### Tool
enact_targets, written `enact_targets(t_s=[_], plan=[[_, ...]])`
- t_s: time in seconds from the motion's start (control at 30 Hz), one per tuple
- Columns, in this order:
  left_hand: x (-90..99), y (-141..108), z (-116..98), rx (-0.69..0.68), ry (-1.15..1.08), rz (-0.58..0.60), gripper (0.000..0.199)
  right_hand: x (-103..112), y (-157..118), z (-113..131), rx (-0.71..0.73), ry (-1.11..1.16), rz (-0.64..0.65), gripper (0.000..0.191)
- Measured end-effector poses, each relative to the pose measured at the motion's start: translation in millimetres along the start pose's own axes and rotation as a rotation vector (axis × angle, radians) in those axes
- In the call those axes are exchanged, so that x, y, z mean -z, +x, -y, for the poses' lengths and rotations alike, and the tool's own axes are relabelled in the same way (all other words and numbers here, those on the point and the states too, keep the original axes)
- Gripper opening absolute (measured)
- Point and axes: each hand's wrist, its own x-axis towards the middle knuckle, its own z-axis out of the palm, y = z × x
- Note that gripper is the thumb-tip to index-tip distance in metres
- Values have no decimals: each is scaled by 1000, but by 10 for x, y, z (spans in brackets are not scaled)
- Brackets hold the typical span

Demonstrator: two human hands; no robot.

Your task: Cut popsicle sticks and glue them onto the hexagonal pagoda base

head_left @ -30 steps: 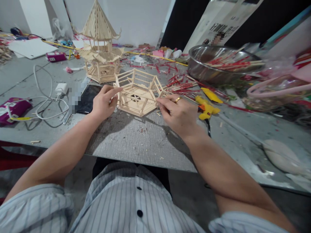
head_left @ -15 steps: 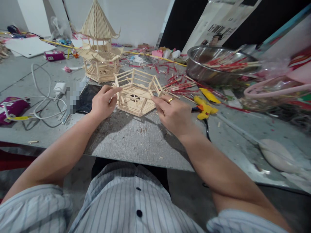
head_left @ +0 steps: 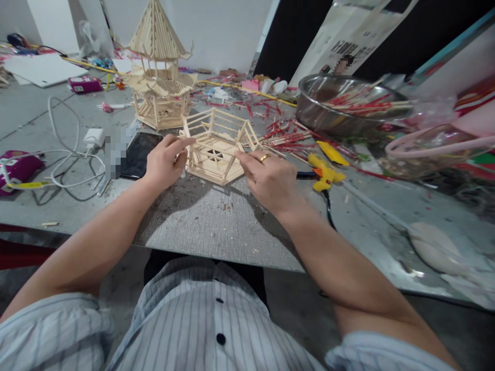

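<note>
In front of me on the table stands a six-sided wooden stick frame point(head_left: 222, 178) with low corner posts, rails and a slatted floor. A thin wooden stick point(head_left: 214, 148) lies across its near side, between my hands. My left hand point(head_left: 165, 161) is at the left corner post, index finger stretched along the stick's end, other fingers curled; the thumb's contact is partly hidden. My right hand point(head_left: 268, 178), a ring on one finger, pinches the stick's right end near the right front post. Behind the frame rises a finished-looking stick pagoda point(head_left: 157, 38) with a pointed roof.
A black phone point(head_left: 141, 152) lies beside my left hand, near a white charger point(head_left: 94, 138) with looped cable. Right of me rest a yellow glue gun point(head_left: 327, 172), scattered red-tipped sticks point(head_left: 288, 136) and a steel basin point(head_left: 309, 111). A pink-rimmed basket point(head_left: 410, 149) stands farther right.
My right hand has shifted slightly left, its fingertips closer to the left hand along the stick. My left hand stays at the corner post; the view has moved a little.
</note>
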Motion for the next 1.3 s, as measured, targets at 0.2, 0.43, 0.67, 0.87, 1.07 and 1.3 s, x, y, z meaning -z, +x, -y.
enact_targets(t_s=[0.2, 0.43, 0.67, 0.87, 1.07, 1.3], plan=[[-5, -5, 4, 1, 0, -1, 37, -31, 84, 22, -37, 24, -11, 32], [2, -3, 7, -13, -7, 11, 35, -73, 120, 11, -11, 14, -40, 33], [-4, -8, 3, 21, -26, 19, 35, -83, 114, -4, 16, 4, -50, 34], [-31, -4, 22, 43, -44, -8, 40, -112, 107, -20, 8, 26, -76, 32], [-15, 2, 2, 50, -20, -2, 36, -99, 106, -14, -24, 59, -60, 31], [18, -28, -53, -5, 139, -87, 34, -136, 75, -59, -68, 182, -79, 31]])
